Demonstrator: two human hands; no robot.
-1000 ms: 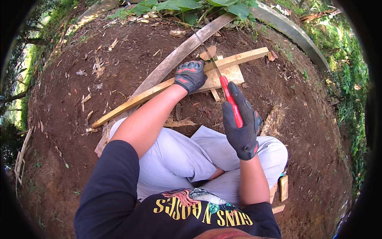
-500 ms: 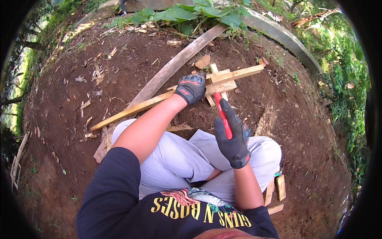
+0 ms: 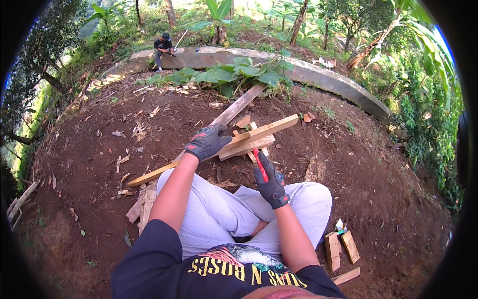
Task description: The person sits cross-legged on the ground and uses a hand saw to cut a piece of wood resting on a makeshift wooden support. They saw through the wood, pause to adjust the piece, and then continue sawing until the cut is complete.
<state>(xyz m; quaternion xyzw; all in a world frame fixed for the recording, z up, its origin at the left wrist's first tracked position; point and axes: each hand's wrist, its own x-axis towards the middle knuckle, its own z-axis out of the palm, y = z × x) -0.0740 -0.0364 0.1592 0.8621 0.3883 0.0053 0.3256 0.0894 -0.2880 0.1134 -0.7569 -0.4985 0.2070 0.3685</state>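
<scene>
My left hand (image 3: 207, 141), in a black glove, presses down on a long pale wooden plank (image 3: 271, 127) that lies across the bare earth in front of my crossed legs. My right hand (image 3: 271, 183), also gloved, is closed around the red handle of a hand saw (image 3: 259, 163). The tool points up toward the plank and a short wood block (image 3: 251, 145) under it; its blade is mostly hidden. A longer grey board (image 3: 240, 105) runs beneath the plank toward the back.
Short wood offcuts (image 3: 340, 247) lie on the soil at my right, more scraps (image 3: 141, 207) at my left. A curved concrete wall (image 3: 328, 79) rims the far side, with leafy plants (image 3: 239, 74) before it. Another person (image 3: 163, 48) sits on the wall at the back.
The view has tilted up, showing the wall and the seated person. My right hand with the red-handled saw has drawn back and lower. My left hand stays on the plank.
</scene>
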